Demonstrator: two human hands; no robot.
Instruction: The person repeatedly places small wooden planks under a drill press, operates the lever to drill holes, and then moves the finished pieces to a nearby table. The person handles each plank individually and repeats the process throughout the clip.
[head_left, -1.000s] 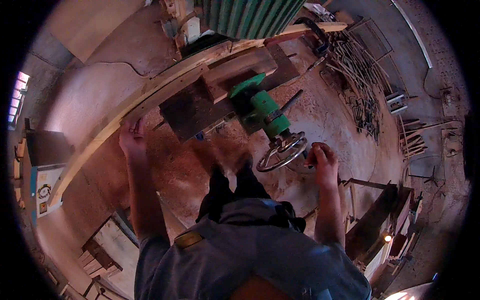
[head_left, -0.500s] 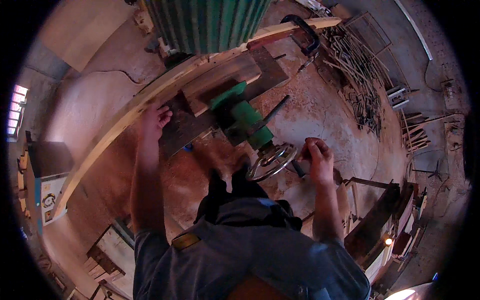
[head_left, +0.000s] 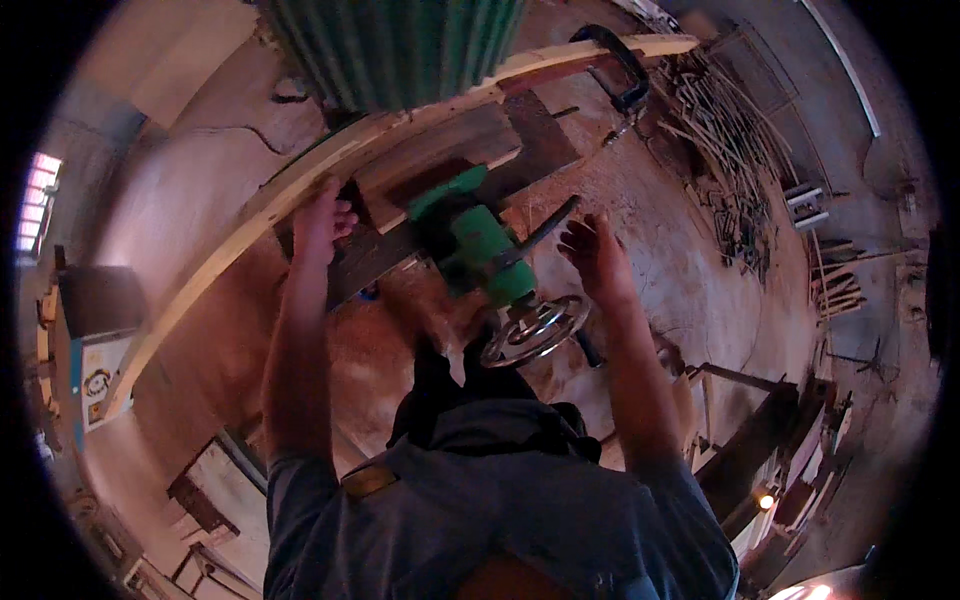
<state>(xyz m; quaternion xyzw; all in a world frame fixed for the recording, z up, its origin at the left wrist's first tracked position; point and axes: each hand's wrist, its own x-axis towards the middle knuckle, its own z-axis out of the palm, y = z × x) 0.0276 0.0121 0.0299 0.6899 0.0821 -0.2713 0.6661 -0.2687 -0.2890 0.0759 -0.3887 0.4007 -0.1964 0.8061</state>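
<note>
Sawdust-covered workshop floor below; left hand [head_left: 322, 222] grips the long pale plank [head_left: 250, 215] lying across the green machine [head_left: 478, 245], right hand [head_left: 597, 255] open, fingers spread, above the metal handwheel [head_left: 535, 330].

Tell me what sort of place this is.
Probably a woodworking shop: a long wooden plank lies across a green machine with a handwheel, and sawdust covers the floor.

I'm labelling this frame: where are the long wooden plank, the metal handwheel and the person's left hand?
long wooden plank [head_left: 215, 250], head view, pale top face left of the hand.
metal handwheel [head_left: 537, 331], head view, its spokes.
left hand [head_left: 322, 218], head view, back of the hand.
</note>
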